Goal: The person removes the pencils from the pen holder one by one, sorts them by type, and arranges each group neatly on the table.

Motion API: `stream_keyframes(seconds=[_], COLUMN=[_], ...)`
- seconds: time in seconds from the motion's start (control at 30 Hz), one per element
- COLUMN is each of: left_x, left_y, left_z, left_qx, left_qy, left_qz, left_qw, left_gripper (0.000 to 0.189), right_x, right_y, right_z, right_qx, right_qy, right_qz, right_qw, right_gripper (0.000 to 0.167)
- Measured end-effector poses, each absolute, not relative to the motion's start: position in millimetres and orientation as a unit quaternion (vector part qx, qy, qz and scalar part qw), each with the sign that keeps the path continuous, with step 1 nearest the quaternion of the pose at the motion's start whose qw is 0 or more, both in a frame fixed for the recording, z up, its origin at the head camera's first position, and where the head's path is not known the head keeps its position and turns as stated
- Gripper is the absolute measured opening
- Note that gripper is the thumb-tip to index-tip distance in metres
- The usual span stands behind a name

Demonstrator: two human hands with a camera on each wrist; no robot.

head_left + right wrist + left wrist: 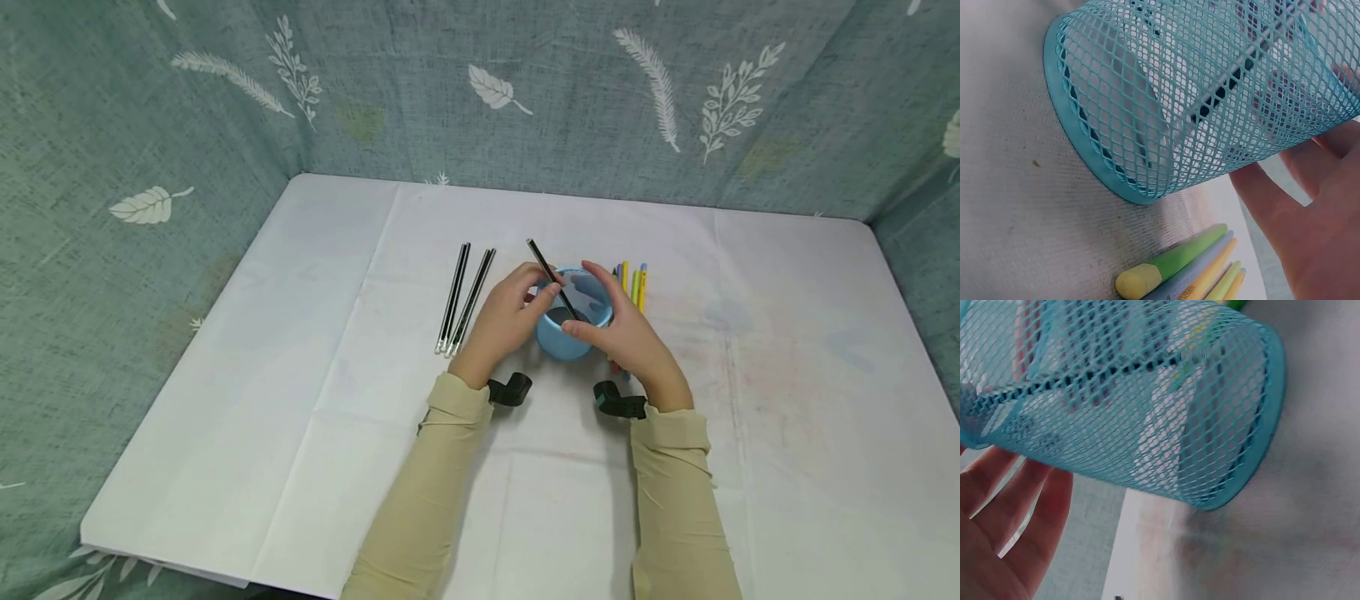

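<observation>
A light-blue mesh pen cup [564, 345] sits between the two hands in the head view. My left hand [504, 312] pinches a black pencil [540, 259] between thumb and fingers at the cup's left rim. The pencil slants down into the cup; through the mesh in the right wrist view its silvery lower end shows close to the base. My right hand [636, 342] holds the cup from the right, fingers along its far side and thumb over the near rim. In the left wrist view, left fingers [1054, 515] lie along the cup wall.
Several black pencils [471, 300] lie in pairs on the white table left of the cup. Several coloured pens [642, 287], green, yellow and lavender-blue among them, lie just right of it, partly behind the right hand. A leaf-patterned cloth [420, 108] hangs behind the table.
</observation>
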State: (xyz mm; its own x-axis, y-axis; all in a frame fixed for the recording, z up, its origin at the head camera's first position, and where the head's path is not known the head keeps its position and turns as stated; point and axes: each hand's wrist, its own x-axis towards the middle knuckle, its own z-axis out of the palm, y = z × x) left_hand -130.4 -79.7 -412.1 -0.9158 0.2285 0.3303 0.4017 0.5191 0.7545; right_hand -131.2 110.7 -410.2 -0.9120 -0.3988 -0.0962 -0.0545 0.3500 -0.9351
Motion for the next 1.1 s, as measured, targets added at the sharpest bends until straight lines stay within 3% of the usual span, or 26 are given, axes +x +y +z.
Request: stream_keyframes(seconds=[0.47, 1.1], left_x=[-121.6, -107.7], left_y=[-94.3, -95.9], left_z=[-393.2, -360.8], left_qx=[-0.14, -0.157], left_qy=[-0.78, -0.695], left_qz=[-0.599, -0.675], left_qw=[0.111, 0.188], left_gripper=[0.022, 0.02], right_x=[-132.1, -131.6], right_y=[108.6, 110.3], right_z=[-411.4, -410.6], right_qx=[-0.13, -0.136], right_qy=[0.817, 0.814], right_qz=[-0.542, -0.545], right_qw=[0.149, 0.146], right_gripper=[0.08, 0.079])
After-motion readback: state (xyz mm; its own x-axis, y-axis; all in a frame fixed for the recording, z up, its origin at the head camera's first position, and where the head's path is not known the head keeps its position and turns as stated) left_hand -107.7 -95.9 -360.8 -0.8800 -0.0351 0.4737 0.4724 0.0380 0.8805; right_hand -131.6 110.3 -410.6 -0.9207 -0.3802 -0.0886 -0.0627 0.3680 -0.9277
